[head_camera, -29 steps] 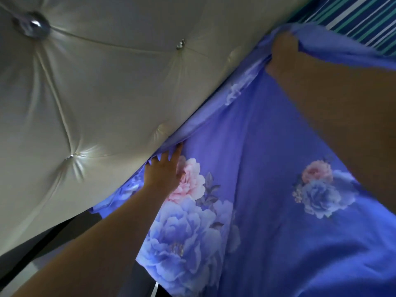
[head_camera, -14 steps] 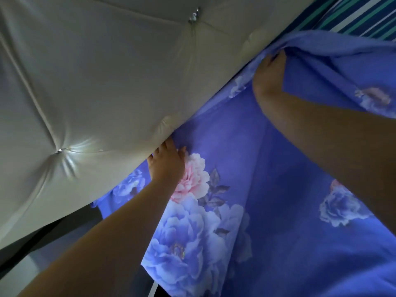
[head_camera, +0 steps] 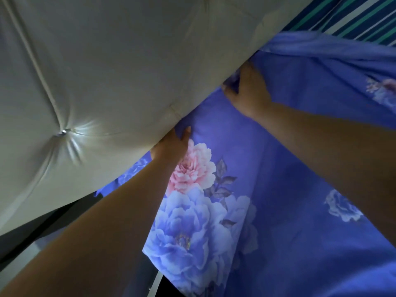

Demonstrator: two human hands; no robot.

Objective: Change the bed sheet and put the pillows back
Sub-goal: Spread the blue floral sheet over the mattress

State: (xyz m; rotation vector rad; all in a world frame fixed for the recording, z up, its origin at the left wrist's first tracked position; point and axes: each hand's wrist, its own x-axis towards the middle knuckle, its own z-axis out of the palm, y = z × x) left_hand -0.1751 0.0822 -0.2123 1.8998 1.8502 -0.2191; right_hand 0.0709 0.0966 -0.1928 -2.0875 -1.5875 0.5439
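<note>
Now sheet (head_camera: 267, 172) under both hands' fingers (head_camera: 186, 133).

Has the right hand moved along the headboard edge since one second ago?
Yes. The right hand has come down along the lower edge of the tufted headboard, nearer the left hand, and away from the striped fabric.

The headboard (head_camera: 107, 82) stands left of the bed sheet (head_camera: 278, 189); both hands (head_camera: 171, 146) touch the sheet beside its edge, the right hand (head_camera: 248, 88) farther back

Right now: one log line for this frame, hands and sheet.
step: tucking blue floral sheet at tufted headboard | left hand: pressing sheet at headboard edge | right hand: gripping sheet fold
</note>
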